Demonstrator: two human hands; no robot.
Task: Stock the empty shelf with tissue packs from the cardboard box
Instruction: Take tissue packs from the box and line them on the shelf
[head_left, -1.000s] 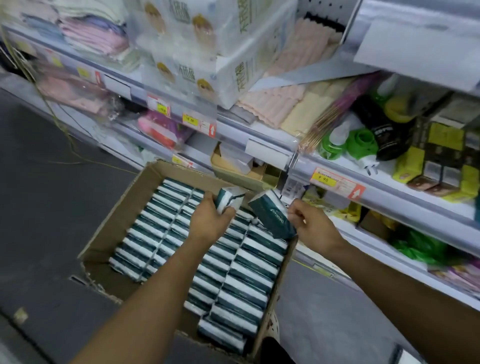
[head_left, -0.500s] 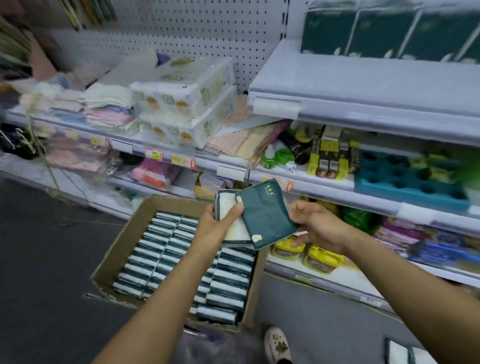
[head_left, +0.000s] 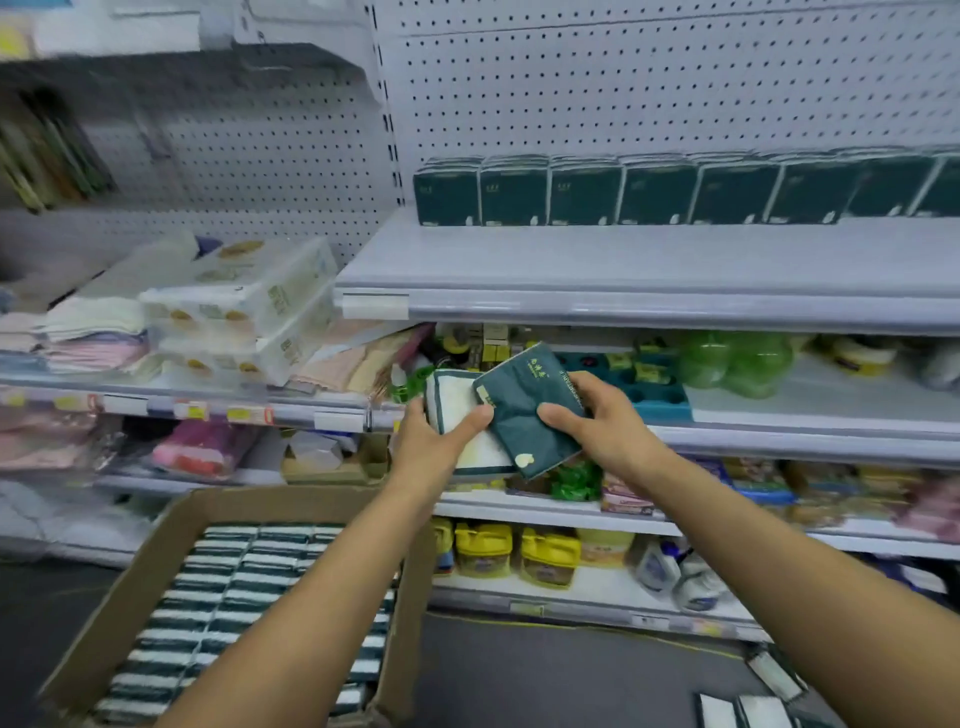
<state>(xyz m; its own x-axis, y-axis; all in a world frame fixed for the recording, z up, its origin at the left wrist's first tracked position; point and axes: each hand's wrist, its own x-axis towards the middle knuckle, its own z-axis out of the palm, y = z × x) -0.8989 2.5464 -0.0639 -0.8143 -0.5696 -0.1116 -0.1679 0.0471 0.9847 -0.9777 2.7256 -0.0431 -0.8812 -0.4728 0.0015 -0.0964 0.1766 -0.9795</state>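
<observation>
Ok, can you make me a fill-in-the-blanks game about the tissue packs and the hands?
1. The right hand holds a dark ____ pack.
2. The left hand holds a pack whose face is mostly ____.
3. The box the packs come from is made of ____.
4. The packs already on the shelf stand in a ____ along the back.

Missing words: green; white; cardboard; row

Gold print on the dark-green tissue pack (head_left: 524, 410) — too blurred to read
</observation>
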